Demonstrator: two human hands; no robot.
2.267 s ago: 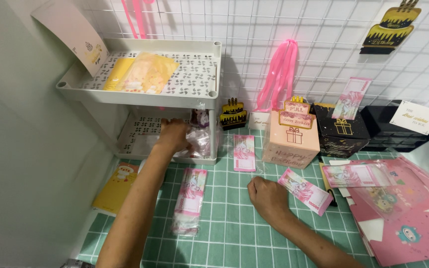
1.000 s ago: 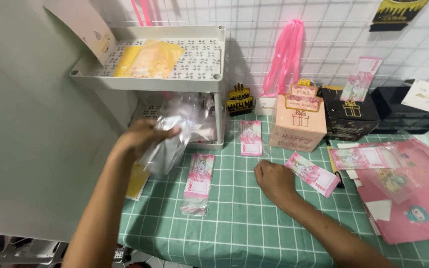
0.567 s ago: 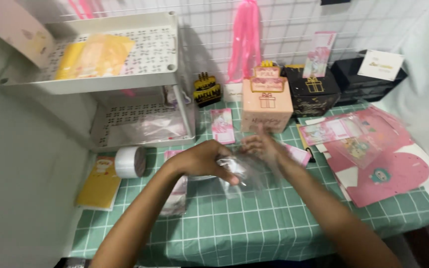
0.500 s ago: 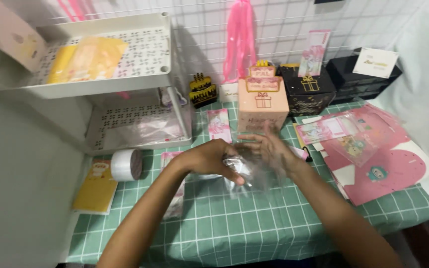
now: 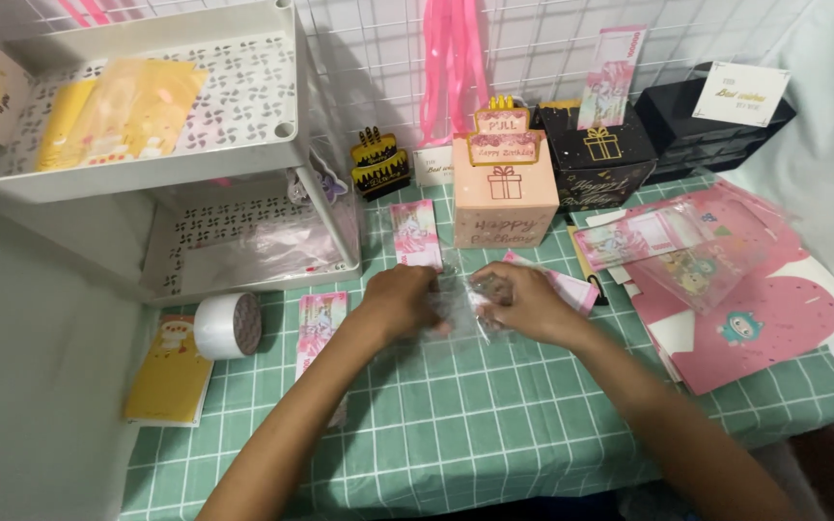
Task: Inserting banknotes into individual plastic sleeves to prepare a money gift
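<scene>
2 hands work a clear plastic bag at the centre of the frame.

Head view: the left hand and right hand each have their grip closed on the clear plastic bag, held between them just above the green checked surface, below the pink gift box; a tape roll lies at the left.

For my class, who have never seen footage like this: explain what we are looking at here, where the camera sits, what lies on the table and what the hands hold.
The camera sits on a person's head and looks down at their own bare hands. The left hand and right hand together pinch a clear plastic sleeve above a green checked mat. Around them lie a pink gift box, a black gift box, a roll of tape, pink card sheets and a white two-tier shelf.
</scene>
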